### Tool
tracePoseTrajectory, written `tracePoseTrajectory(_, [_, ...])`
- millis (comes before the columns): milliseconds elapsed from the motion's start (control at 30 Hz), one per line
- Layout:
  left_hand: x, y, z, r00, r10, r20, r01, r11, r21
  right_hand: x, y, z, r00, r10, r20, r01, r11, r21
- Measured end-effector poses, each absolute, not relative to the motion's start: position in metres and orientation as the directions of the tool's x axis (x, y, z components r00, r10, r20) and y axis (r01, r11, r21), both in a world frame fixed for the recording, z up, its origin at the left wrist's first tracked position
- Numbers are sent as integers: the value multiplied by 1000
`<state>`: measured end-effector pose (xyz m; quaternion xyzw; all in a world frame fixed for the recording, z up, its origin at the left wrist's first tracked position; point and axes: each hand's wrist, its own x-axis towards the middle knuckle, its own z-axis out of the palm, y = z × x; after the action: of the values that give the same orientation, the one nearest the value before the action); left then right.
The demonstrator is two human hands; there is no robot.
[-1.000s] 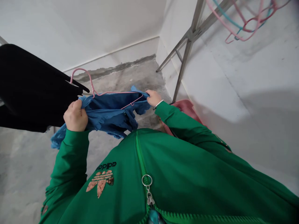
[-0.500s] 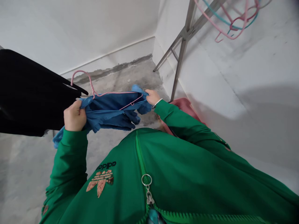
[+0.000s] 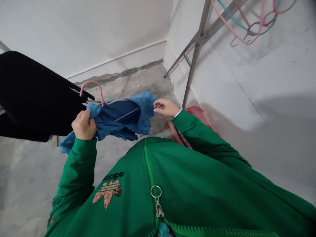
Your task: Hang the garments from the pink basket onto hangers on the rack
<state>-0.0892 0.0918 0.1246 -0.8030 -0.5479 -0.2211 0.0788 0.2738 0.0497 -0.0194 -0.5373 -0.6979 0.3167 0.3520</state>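
Observation:
A blue shirt (image 3: 145, 113) hangs on a pink clothes hanger (image 3: 92, 82), whose hook sticks up at the shirt's left part. My left hand (image 3: 84, 125) is closed in a fist around the bunched cloth at the left side of the collar opening. Part of the hanger's lower bar shows inside the opening; its right end is covered by cloth. Just off the shirt's right shoulder is my right hand (image 3: 166, 107), fingers loosely bent and apart, with nothing seen in it.
Black clothing (image 3: 37, 98) hangs close by on the left. A metal rack (image 3: 194, 56) stands against the right wall, with pink and blue hangers (image 3: 256, 33) at its top. A pink basin-like thing (image 3: 197, 115) lies below my right forearm.
My right hand has let go of the shirt's right shoulder and moved slightly right. The cloth there now covers the hanger's right end. My left hand keeps its grip.

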Motion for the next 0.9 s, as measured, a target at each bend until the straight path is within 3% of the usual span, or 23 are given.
tracePoseTrajectory(100, [-92, 89, 125, 347, 854, 389, 904, -414, 103, 284, 57, -5, -117, 930, 347, 717, 321, -619])
tracePoseTrajectory(233, [-85, 84, 127, 385, 840, 382, 882, -456, 114, 282, 70, 4, -261, 914, 312, 835, 376, -402])
tracePoseTrajectory(400, [-79, 83, 127, 449, 775, 445, 823, -552, 131, 262, 73, 9, -297, 897, 327, 850, 405, -338])
tracePoseTrajectory(600, [-83, 96, 115, 351, 873, 340, 907, -407, 109, 225, 65, 27, -235, 828, 509, 842, 435, -319])
tracePoseTrajectory(800, [-84, 99, 100, 391, 882, 262, 894, -432, 122, 203, 65, 37, -272, 862, 429, 880, 403, -252])
tracePoseTrajectory(900, [-92, 102, 109, 292, 935, 199, 952, -305, 37, 214, 67, 45, -253, 891, 378, 922, 340, -184])
